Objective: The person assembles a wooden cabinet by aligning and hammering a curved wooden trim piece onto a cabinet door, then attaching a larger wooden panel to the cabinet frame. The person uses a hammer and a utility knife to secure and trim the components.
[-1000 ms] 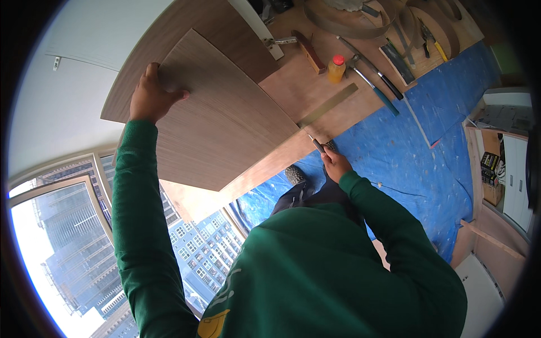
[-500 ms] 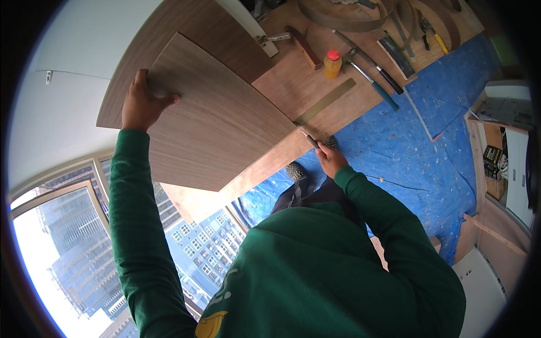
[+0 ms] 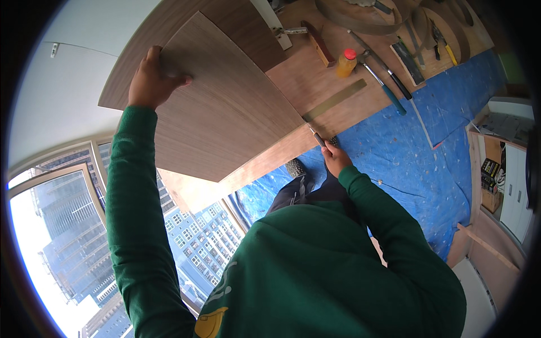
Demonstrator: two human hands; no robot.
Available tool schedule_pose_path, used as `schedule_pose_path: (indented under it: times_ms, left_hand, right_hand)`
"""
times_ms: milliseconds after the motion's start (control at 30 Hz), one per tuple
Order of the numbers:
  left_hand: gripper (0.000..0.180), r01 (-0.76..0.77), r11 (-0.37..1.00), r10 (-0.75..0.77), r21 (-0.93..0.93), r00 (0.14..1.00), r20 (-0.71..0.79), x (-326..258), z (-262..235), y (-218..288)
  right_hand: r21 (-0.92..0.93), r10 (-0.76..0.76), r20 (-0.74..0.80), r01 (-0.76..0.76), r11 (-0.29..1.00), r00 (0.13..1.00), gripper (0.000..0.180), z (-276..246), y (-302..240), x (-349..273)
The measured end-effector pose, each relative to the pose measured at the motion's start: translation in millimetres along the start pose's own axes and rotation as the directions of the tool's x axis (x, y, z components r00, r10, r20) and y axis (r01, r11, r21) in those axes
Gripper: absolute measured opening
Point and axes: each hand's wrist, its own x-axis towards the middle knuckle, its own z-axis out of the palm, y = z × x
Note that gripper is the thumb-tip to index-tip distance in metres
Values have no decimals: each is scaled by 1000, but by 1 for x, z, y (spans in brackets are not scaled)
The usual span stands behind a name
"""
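A rectangular wood-grain panel (image 3: 231, 101) lies tilted across the work surface. My left hand (image 3: 152, 83) grips its far-left edge, fingers over the rim and thumb on the face. Near the panel's right corner, my right hand (image 3: 336, 159) is closed around a slim hand tool (image 3: 318, 137) with a dark handle and a thin pale tip. That tip is by the corner; whether it touches is too small to tell, as is the exact kind of tool. A flat brownish strip (image 3: 335, 100) lies on the plywood beside this corner.
A larger brown panel (image 3: 132, 73) lies beneath. On the plywood top (image 3: 293, 79) are a red-capped bottle (image 3: 346, 64), a hammer (image 3: 383, 84), a wooden plane-like tool (image 3: 318, 45), pliers (image 3: 445, 45) and coiled banding (image 3: 360, 25). Blue sheeting (image 3: 389, 152) covers the floor; a window (image 3: 56, 225) stands left.
The whole view has shifted slightly, so the bench things sit further right and a little higher or lower. Both hands keep their hold, with the tool tip still by the panel's corner.
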Motion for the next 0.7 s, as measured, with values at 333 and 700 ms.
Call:
schedule_pose_path:
  times_ms: [333, 700]
  left_hand:
    - [85, 39, 999, -39, -19, 999, 24, 0, -2, 0]
    - [88, 70, 997, -71, 11, 996, 57, 1, -2, 18]
  right_hand:
    - [-57, -59, -46, 56, 997, 997, 46, 0, 9, -10]
    - [-30, -46, -39, 45, 999, 998, 45, 0, 23, -31]
